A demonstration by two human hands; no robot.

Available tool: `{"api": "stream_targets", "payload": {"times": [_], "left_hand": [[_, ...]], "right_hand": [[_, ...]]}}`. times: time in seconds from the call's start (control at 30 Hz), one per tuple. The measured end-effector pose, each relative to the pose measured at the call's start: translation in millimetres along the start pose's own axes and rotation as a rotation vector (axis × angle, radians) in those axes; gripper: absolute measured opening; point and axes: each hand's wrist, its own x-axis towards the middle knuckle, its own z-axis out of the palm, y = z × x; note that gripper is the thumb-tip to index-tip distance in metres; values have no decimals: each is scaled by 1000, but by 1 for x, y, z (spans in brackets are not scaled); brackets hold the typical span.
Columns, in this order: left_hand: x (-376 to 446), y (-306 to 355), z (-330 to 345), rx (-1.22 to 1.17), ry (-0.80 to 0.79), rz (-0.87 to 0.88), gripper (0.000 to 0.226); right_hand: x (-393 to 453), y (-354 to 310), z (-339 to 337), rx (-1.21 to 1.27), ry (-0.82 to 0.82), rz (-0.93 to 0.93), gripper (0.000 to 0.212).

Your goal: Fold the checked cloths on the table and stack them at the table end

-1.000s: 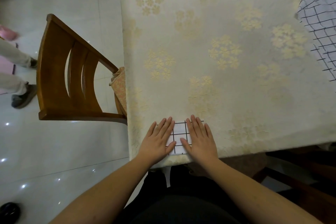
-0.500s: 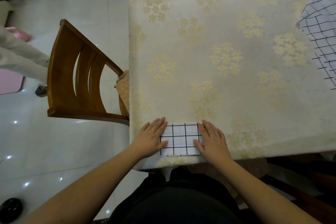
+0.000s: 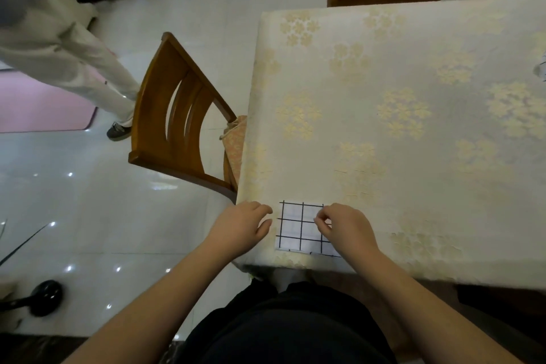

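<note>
A small folded checked cloth (image 3: 301,226) lies at the table's (image 3: 413,115) near corner. The left hand (image 3: 240,229) hovers just left of the cloth, loosely curled, empty. The right hand (image 3: 344,227) pinches the cloth's right edge, seemingly to lift it.

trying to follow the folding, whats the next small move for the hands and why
Probably lift the small folded white cloth with black checks to carry it to the stack: it lies folded at the near table edge, the right hand curled at its right edge, the left hand beside its left edge.
</note>
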Motion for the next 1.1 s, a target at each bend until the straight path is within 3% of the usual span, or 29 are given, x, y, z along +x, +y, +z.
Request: {"api": "stream_targets", "payload": {"times": [0.17,0.6,0.93,1.1], "left_hand": [[-31,-12,-2,111,12,-31,28],[-131,-72,4,-29,164,-164,35],[-255,-164,31,37,155,-203,64],[-304,-205,41,-12,175,-266,73]], "right_hand": [[0,-29,1,-57,-91,-56,31],[-31,-141,8,-223,-195,-180,41],[-94,-278,72,-369,-112,-314,43],[-112,-339,102,-403,-159,-316,51]]}}
